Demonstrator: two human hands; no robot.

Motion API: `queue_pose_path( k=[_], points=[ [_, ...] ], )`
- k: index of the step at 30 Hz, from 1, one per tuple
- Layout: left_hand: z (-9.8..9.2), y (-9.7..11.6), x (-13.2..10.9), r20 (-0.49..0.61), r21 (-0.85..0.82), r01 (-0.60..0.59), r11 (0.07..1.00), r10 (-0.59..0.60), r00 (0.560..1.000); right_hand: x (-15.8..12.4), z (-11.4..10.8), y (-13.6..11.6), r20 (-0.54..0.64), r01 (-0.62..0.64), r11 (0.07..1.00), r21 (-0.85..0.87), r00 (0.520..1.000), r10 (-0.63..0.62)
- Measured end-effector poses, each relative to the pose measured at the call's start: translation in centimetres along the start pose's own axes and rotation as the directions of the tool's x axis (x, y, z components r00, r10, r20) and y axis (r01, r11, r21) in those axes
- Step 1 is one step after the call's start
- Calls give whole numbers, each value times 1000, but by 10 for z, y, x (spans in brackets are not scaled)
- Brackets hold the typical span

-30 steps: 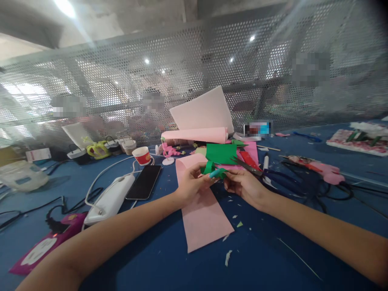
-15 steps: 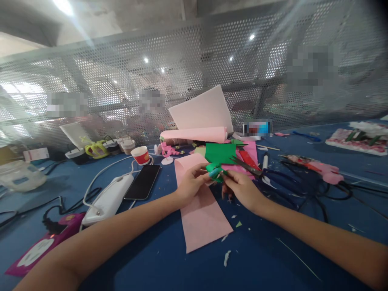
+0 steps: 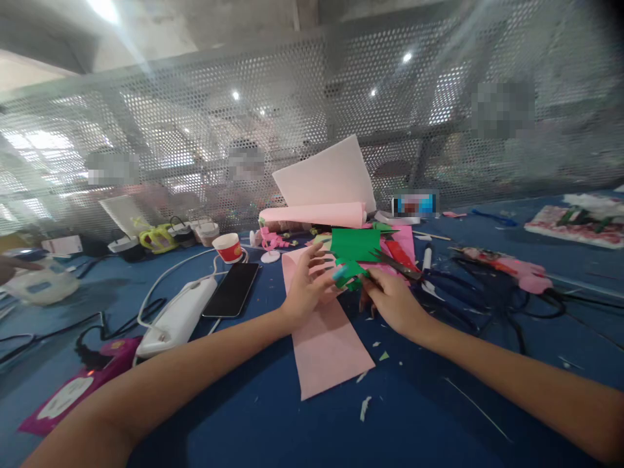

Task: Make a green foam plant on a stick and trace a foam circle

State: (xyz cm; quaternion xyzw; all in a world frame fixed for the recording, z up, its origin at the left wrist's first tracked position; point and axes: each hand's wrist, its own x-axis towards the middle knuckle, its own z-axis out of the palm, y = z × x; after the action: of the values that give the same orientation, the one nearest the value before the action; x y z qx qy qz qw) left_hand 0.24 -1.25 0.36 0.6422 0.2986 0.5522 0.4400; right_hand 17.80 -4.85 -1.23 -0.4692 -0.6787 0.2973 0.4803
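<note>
A small curled piece of green paper (image 3: 349, 272) is held between both hands above a long pink sheet (image 3: 325, 338) on the blue table (image 3: 273, 416). My left hand (image 3: 307, 286) pinches its left side with thumb and forefinger, the other fingers spread upward. My right hand (image 3: 390, 300) grips its right side with closed fingers. A flat green sheet (image 3: 355, 244) and black-handled scissors (image 3: 397, 266) lie just behind the hands.
A black phone (image 3: 232, 290), a white device with cables (image 3: 178, 316) and a red-and-white cup (image 3: 228, 247) lie to the left. Rolled pink paper (image 3: 314, 214) and a white sheet (image 3: 327, 177) stand behind. Black cables (image 3: 492, 299) spread at right. Paper scraps dot the table. A perforated screen backs it.
The left hand's fingers have spread apart and lifted while it still pinches the green piece. The right hand shifted slightly forward. The green piece turned a little.
</note>
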Motion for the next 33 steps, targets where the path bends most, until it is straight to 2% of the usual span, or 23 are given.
queue_pose_path(
  k=[3, 9, 14, 18, 23, 29, 33],
  points=[
    [-2, -1, -1, 11, 90, -115, 989, 114, 993, 0, 0, 0, 28, 8, 1000, -5, 1000, -7],
    [-9, -11, 1, 196, 241, -250, 938, 205, 959, 1, -2, 1, 22, 58, 998, -20, 998, -58],
    [-12, -10, 4, 247, 303, -327, 895, 258, 934, 2, -2, 4, 7, 59, 998, -6, 998, -59],
    [-11, -9, 4, 247, 281, -268, 922, 200, 948, 2, -2, 4, 22, 47, 999, 16, 999, -47],
    [-8, -10, 4, 252, 270, -134, 953, 64, 966, 1, -2, 2, 18, 37, 999, 12, 999, -38],
    [-6, -12, 4, 104, 326, -7, 945, -28, 994, 1, -2, 3, 9, 45, 999, -15, 999, -45],
    [-6, -15, 4, 218, 185, 108, 977, -148, 965, 1, -2, 2, -12, 41, 999, -10, 999, -41]
  ],
)
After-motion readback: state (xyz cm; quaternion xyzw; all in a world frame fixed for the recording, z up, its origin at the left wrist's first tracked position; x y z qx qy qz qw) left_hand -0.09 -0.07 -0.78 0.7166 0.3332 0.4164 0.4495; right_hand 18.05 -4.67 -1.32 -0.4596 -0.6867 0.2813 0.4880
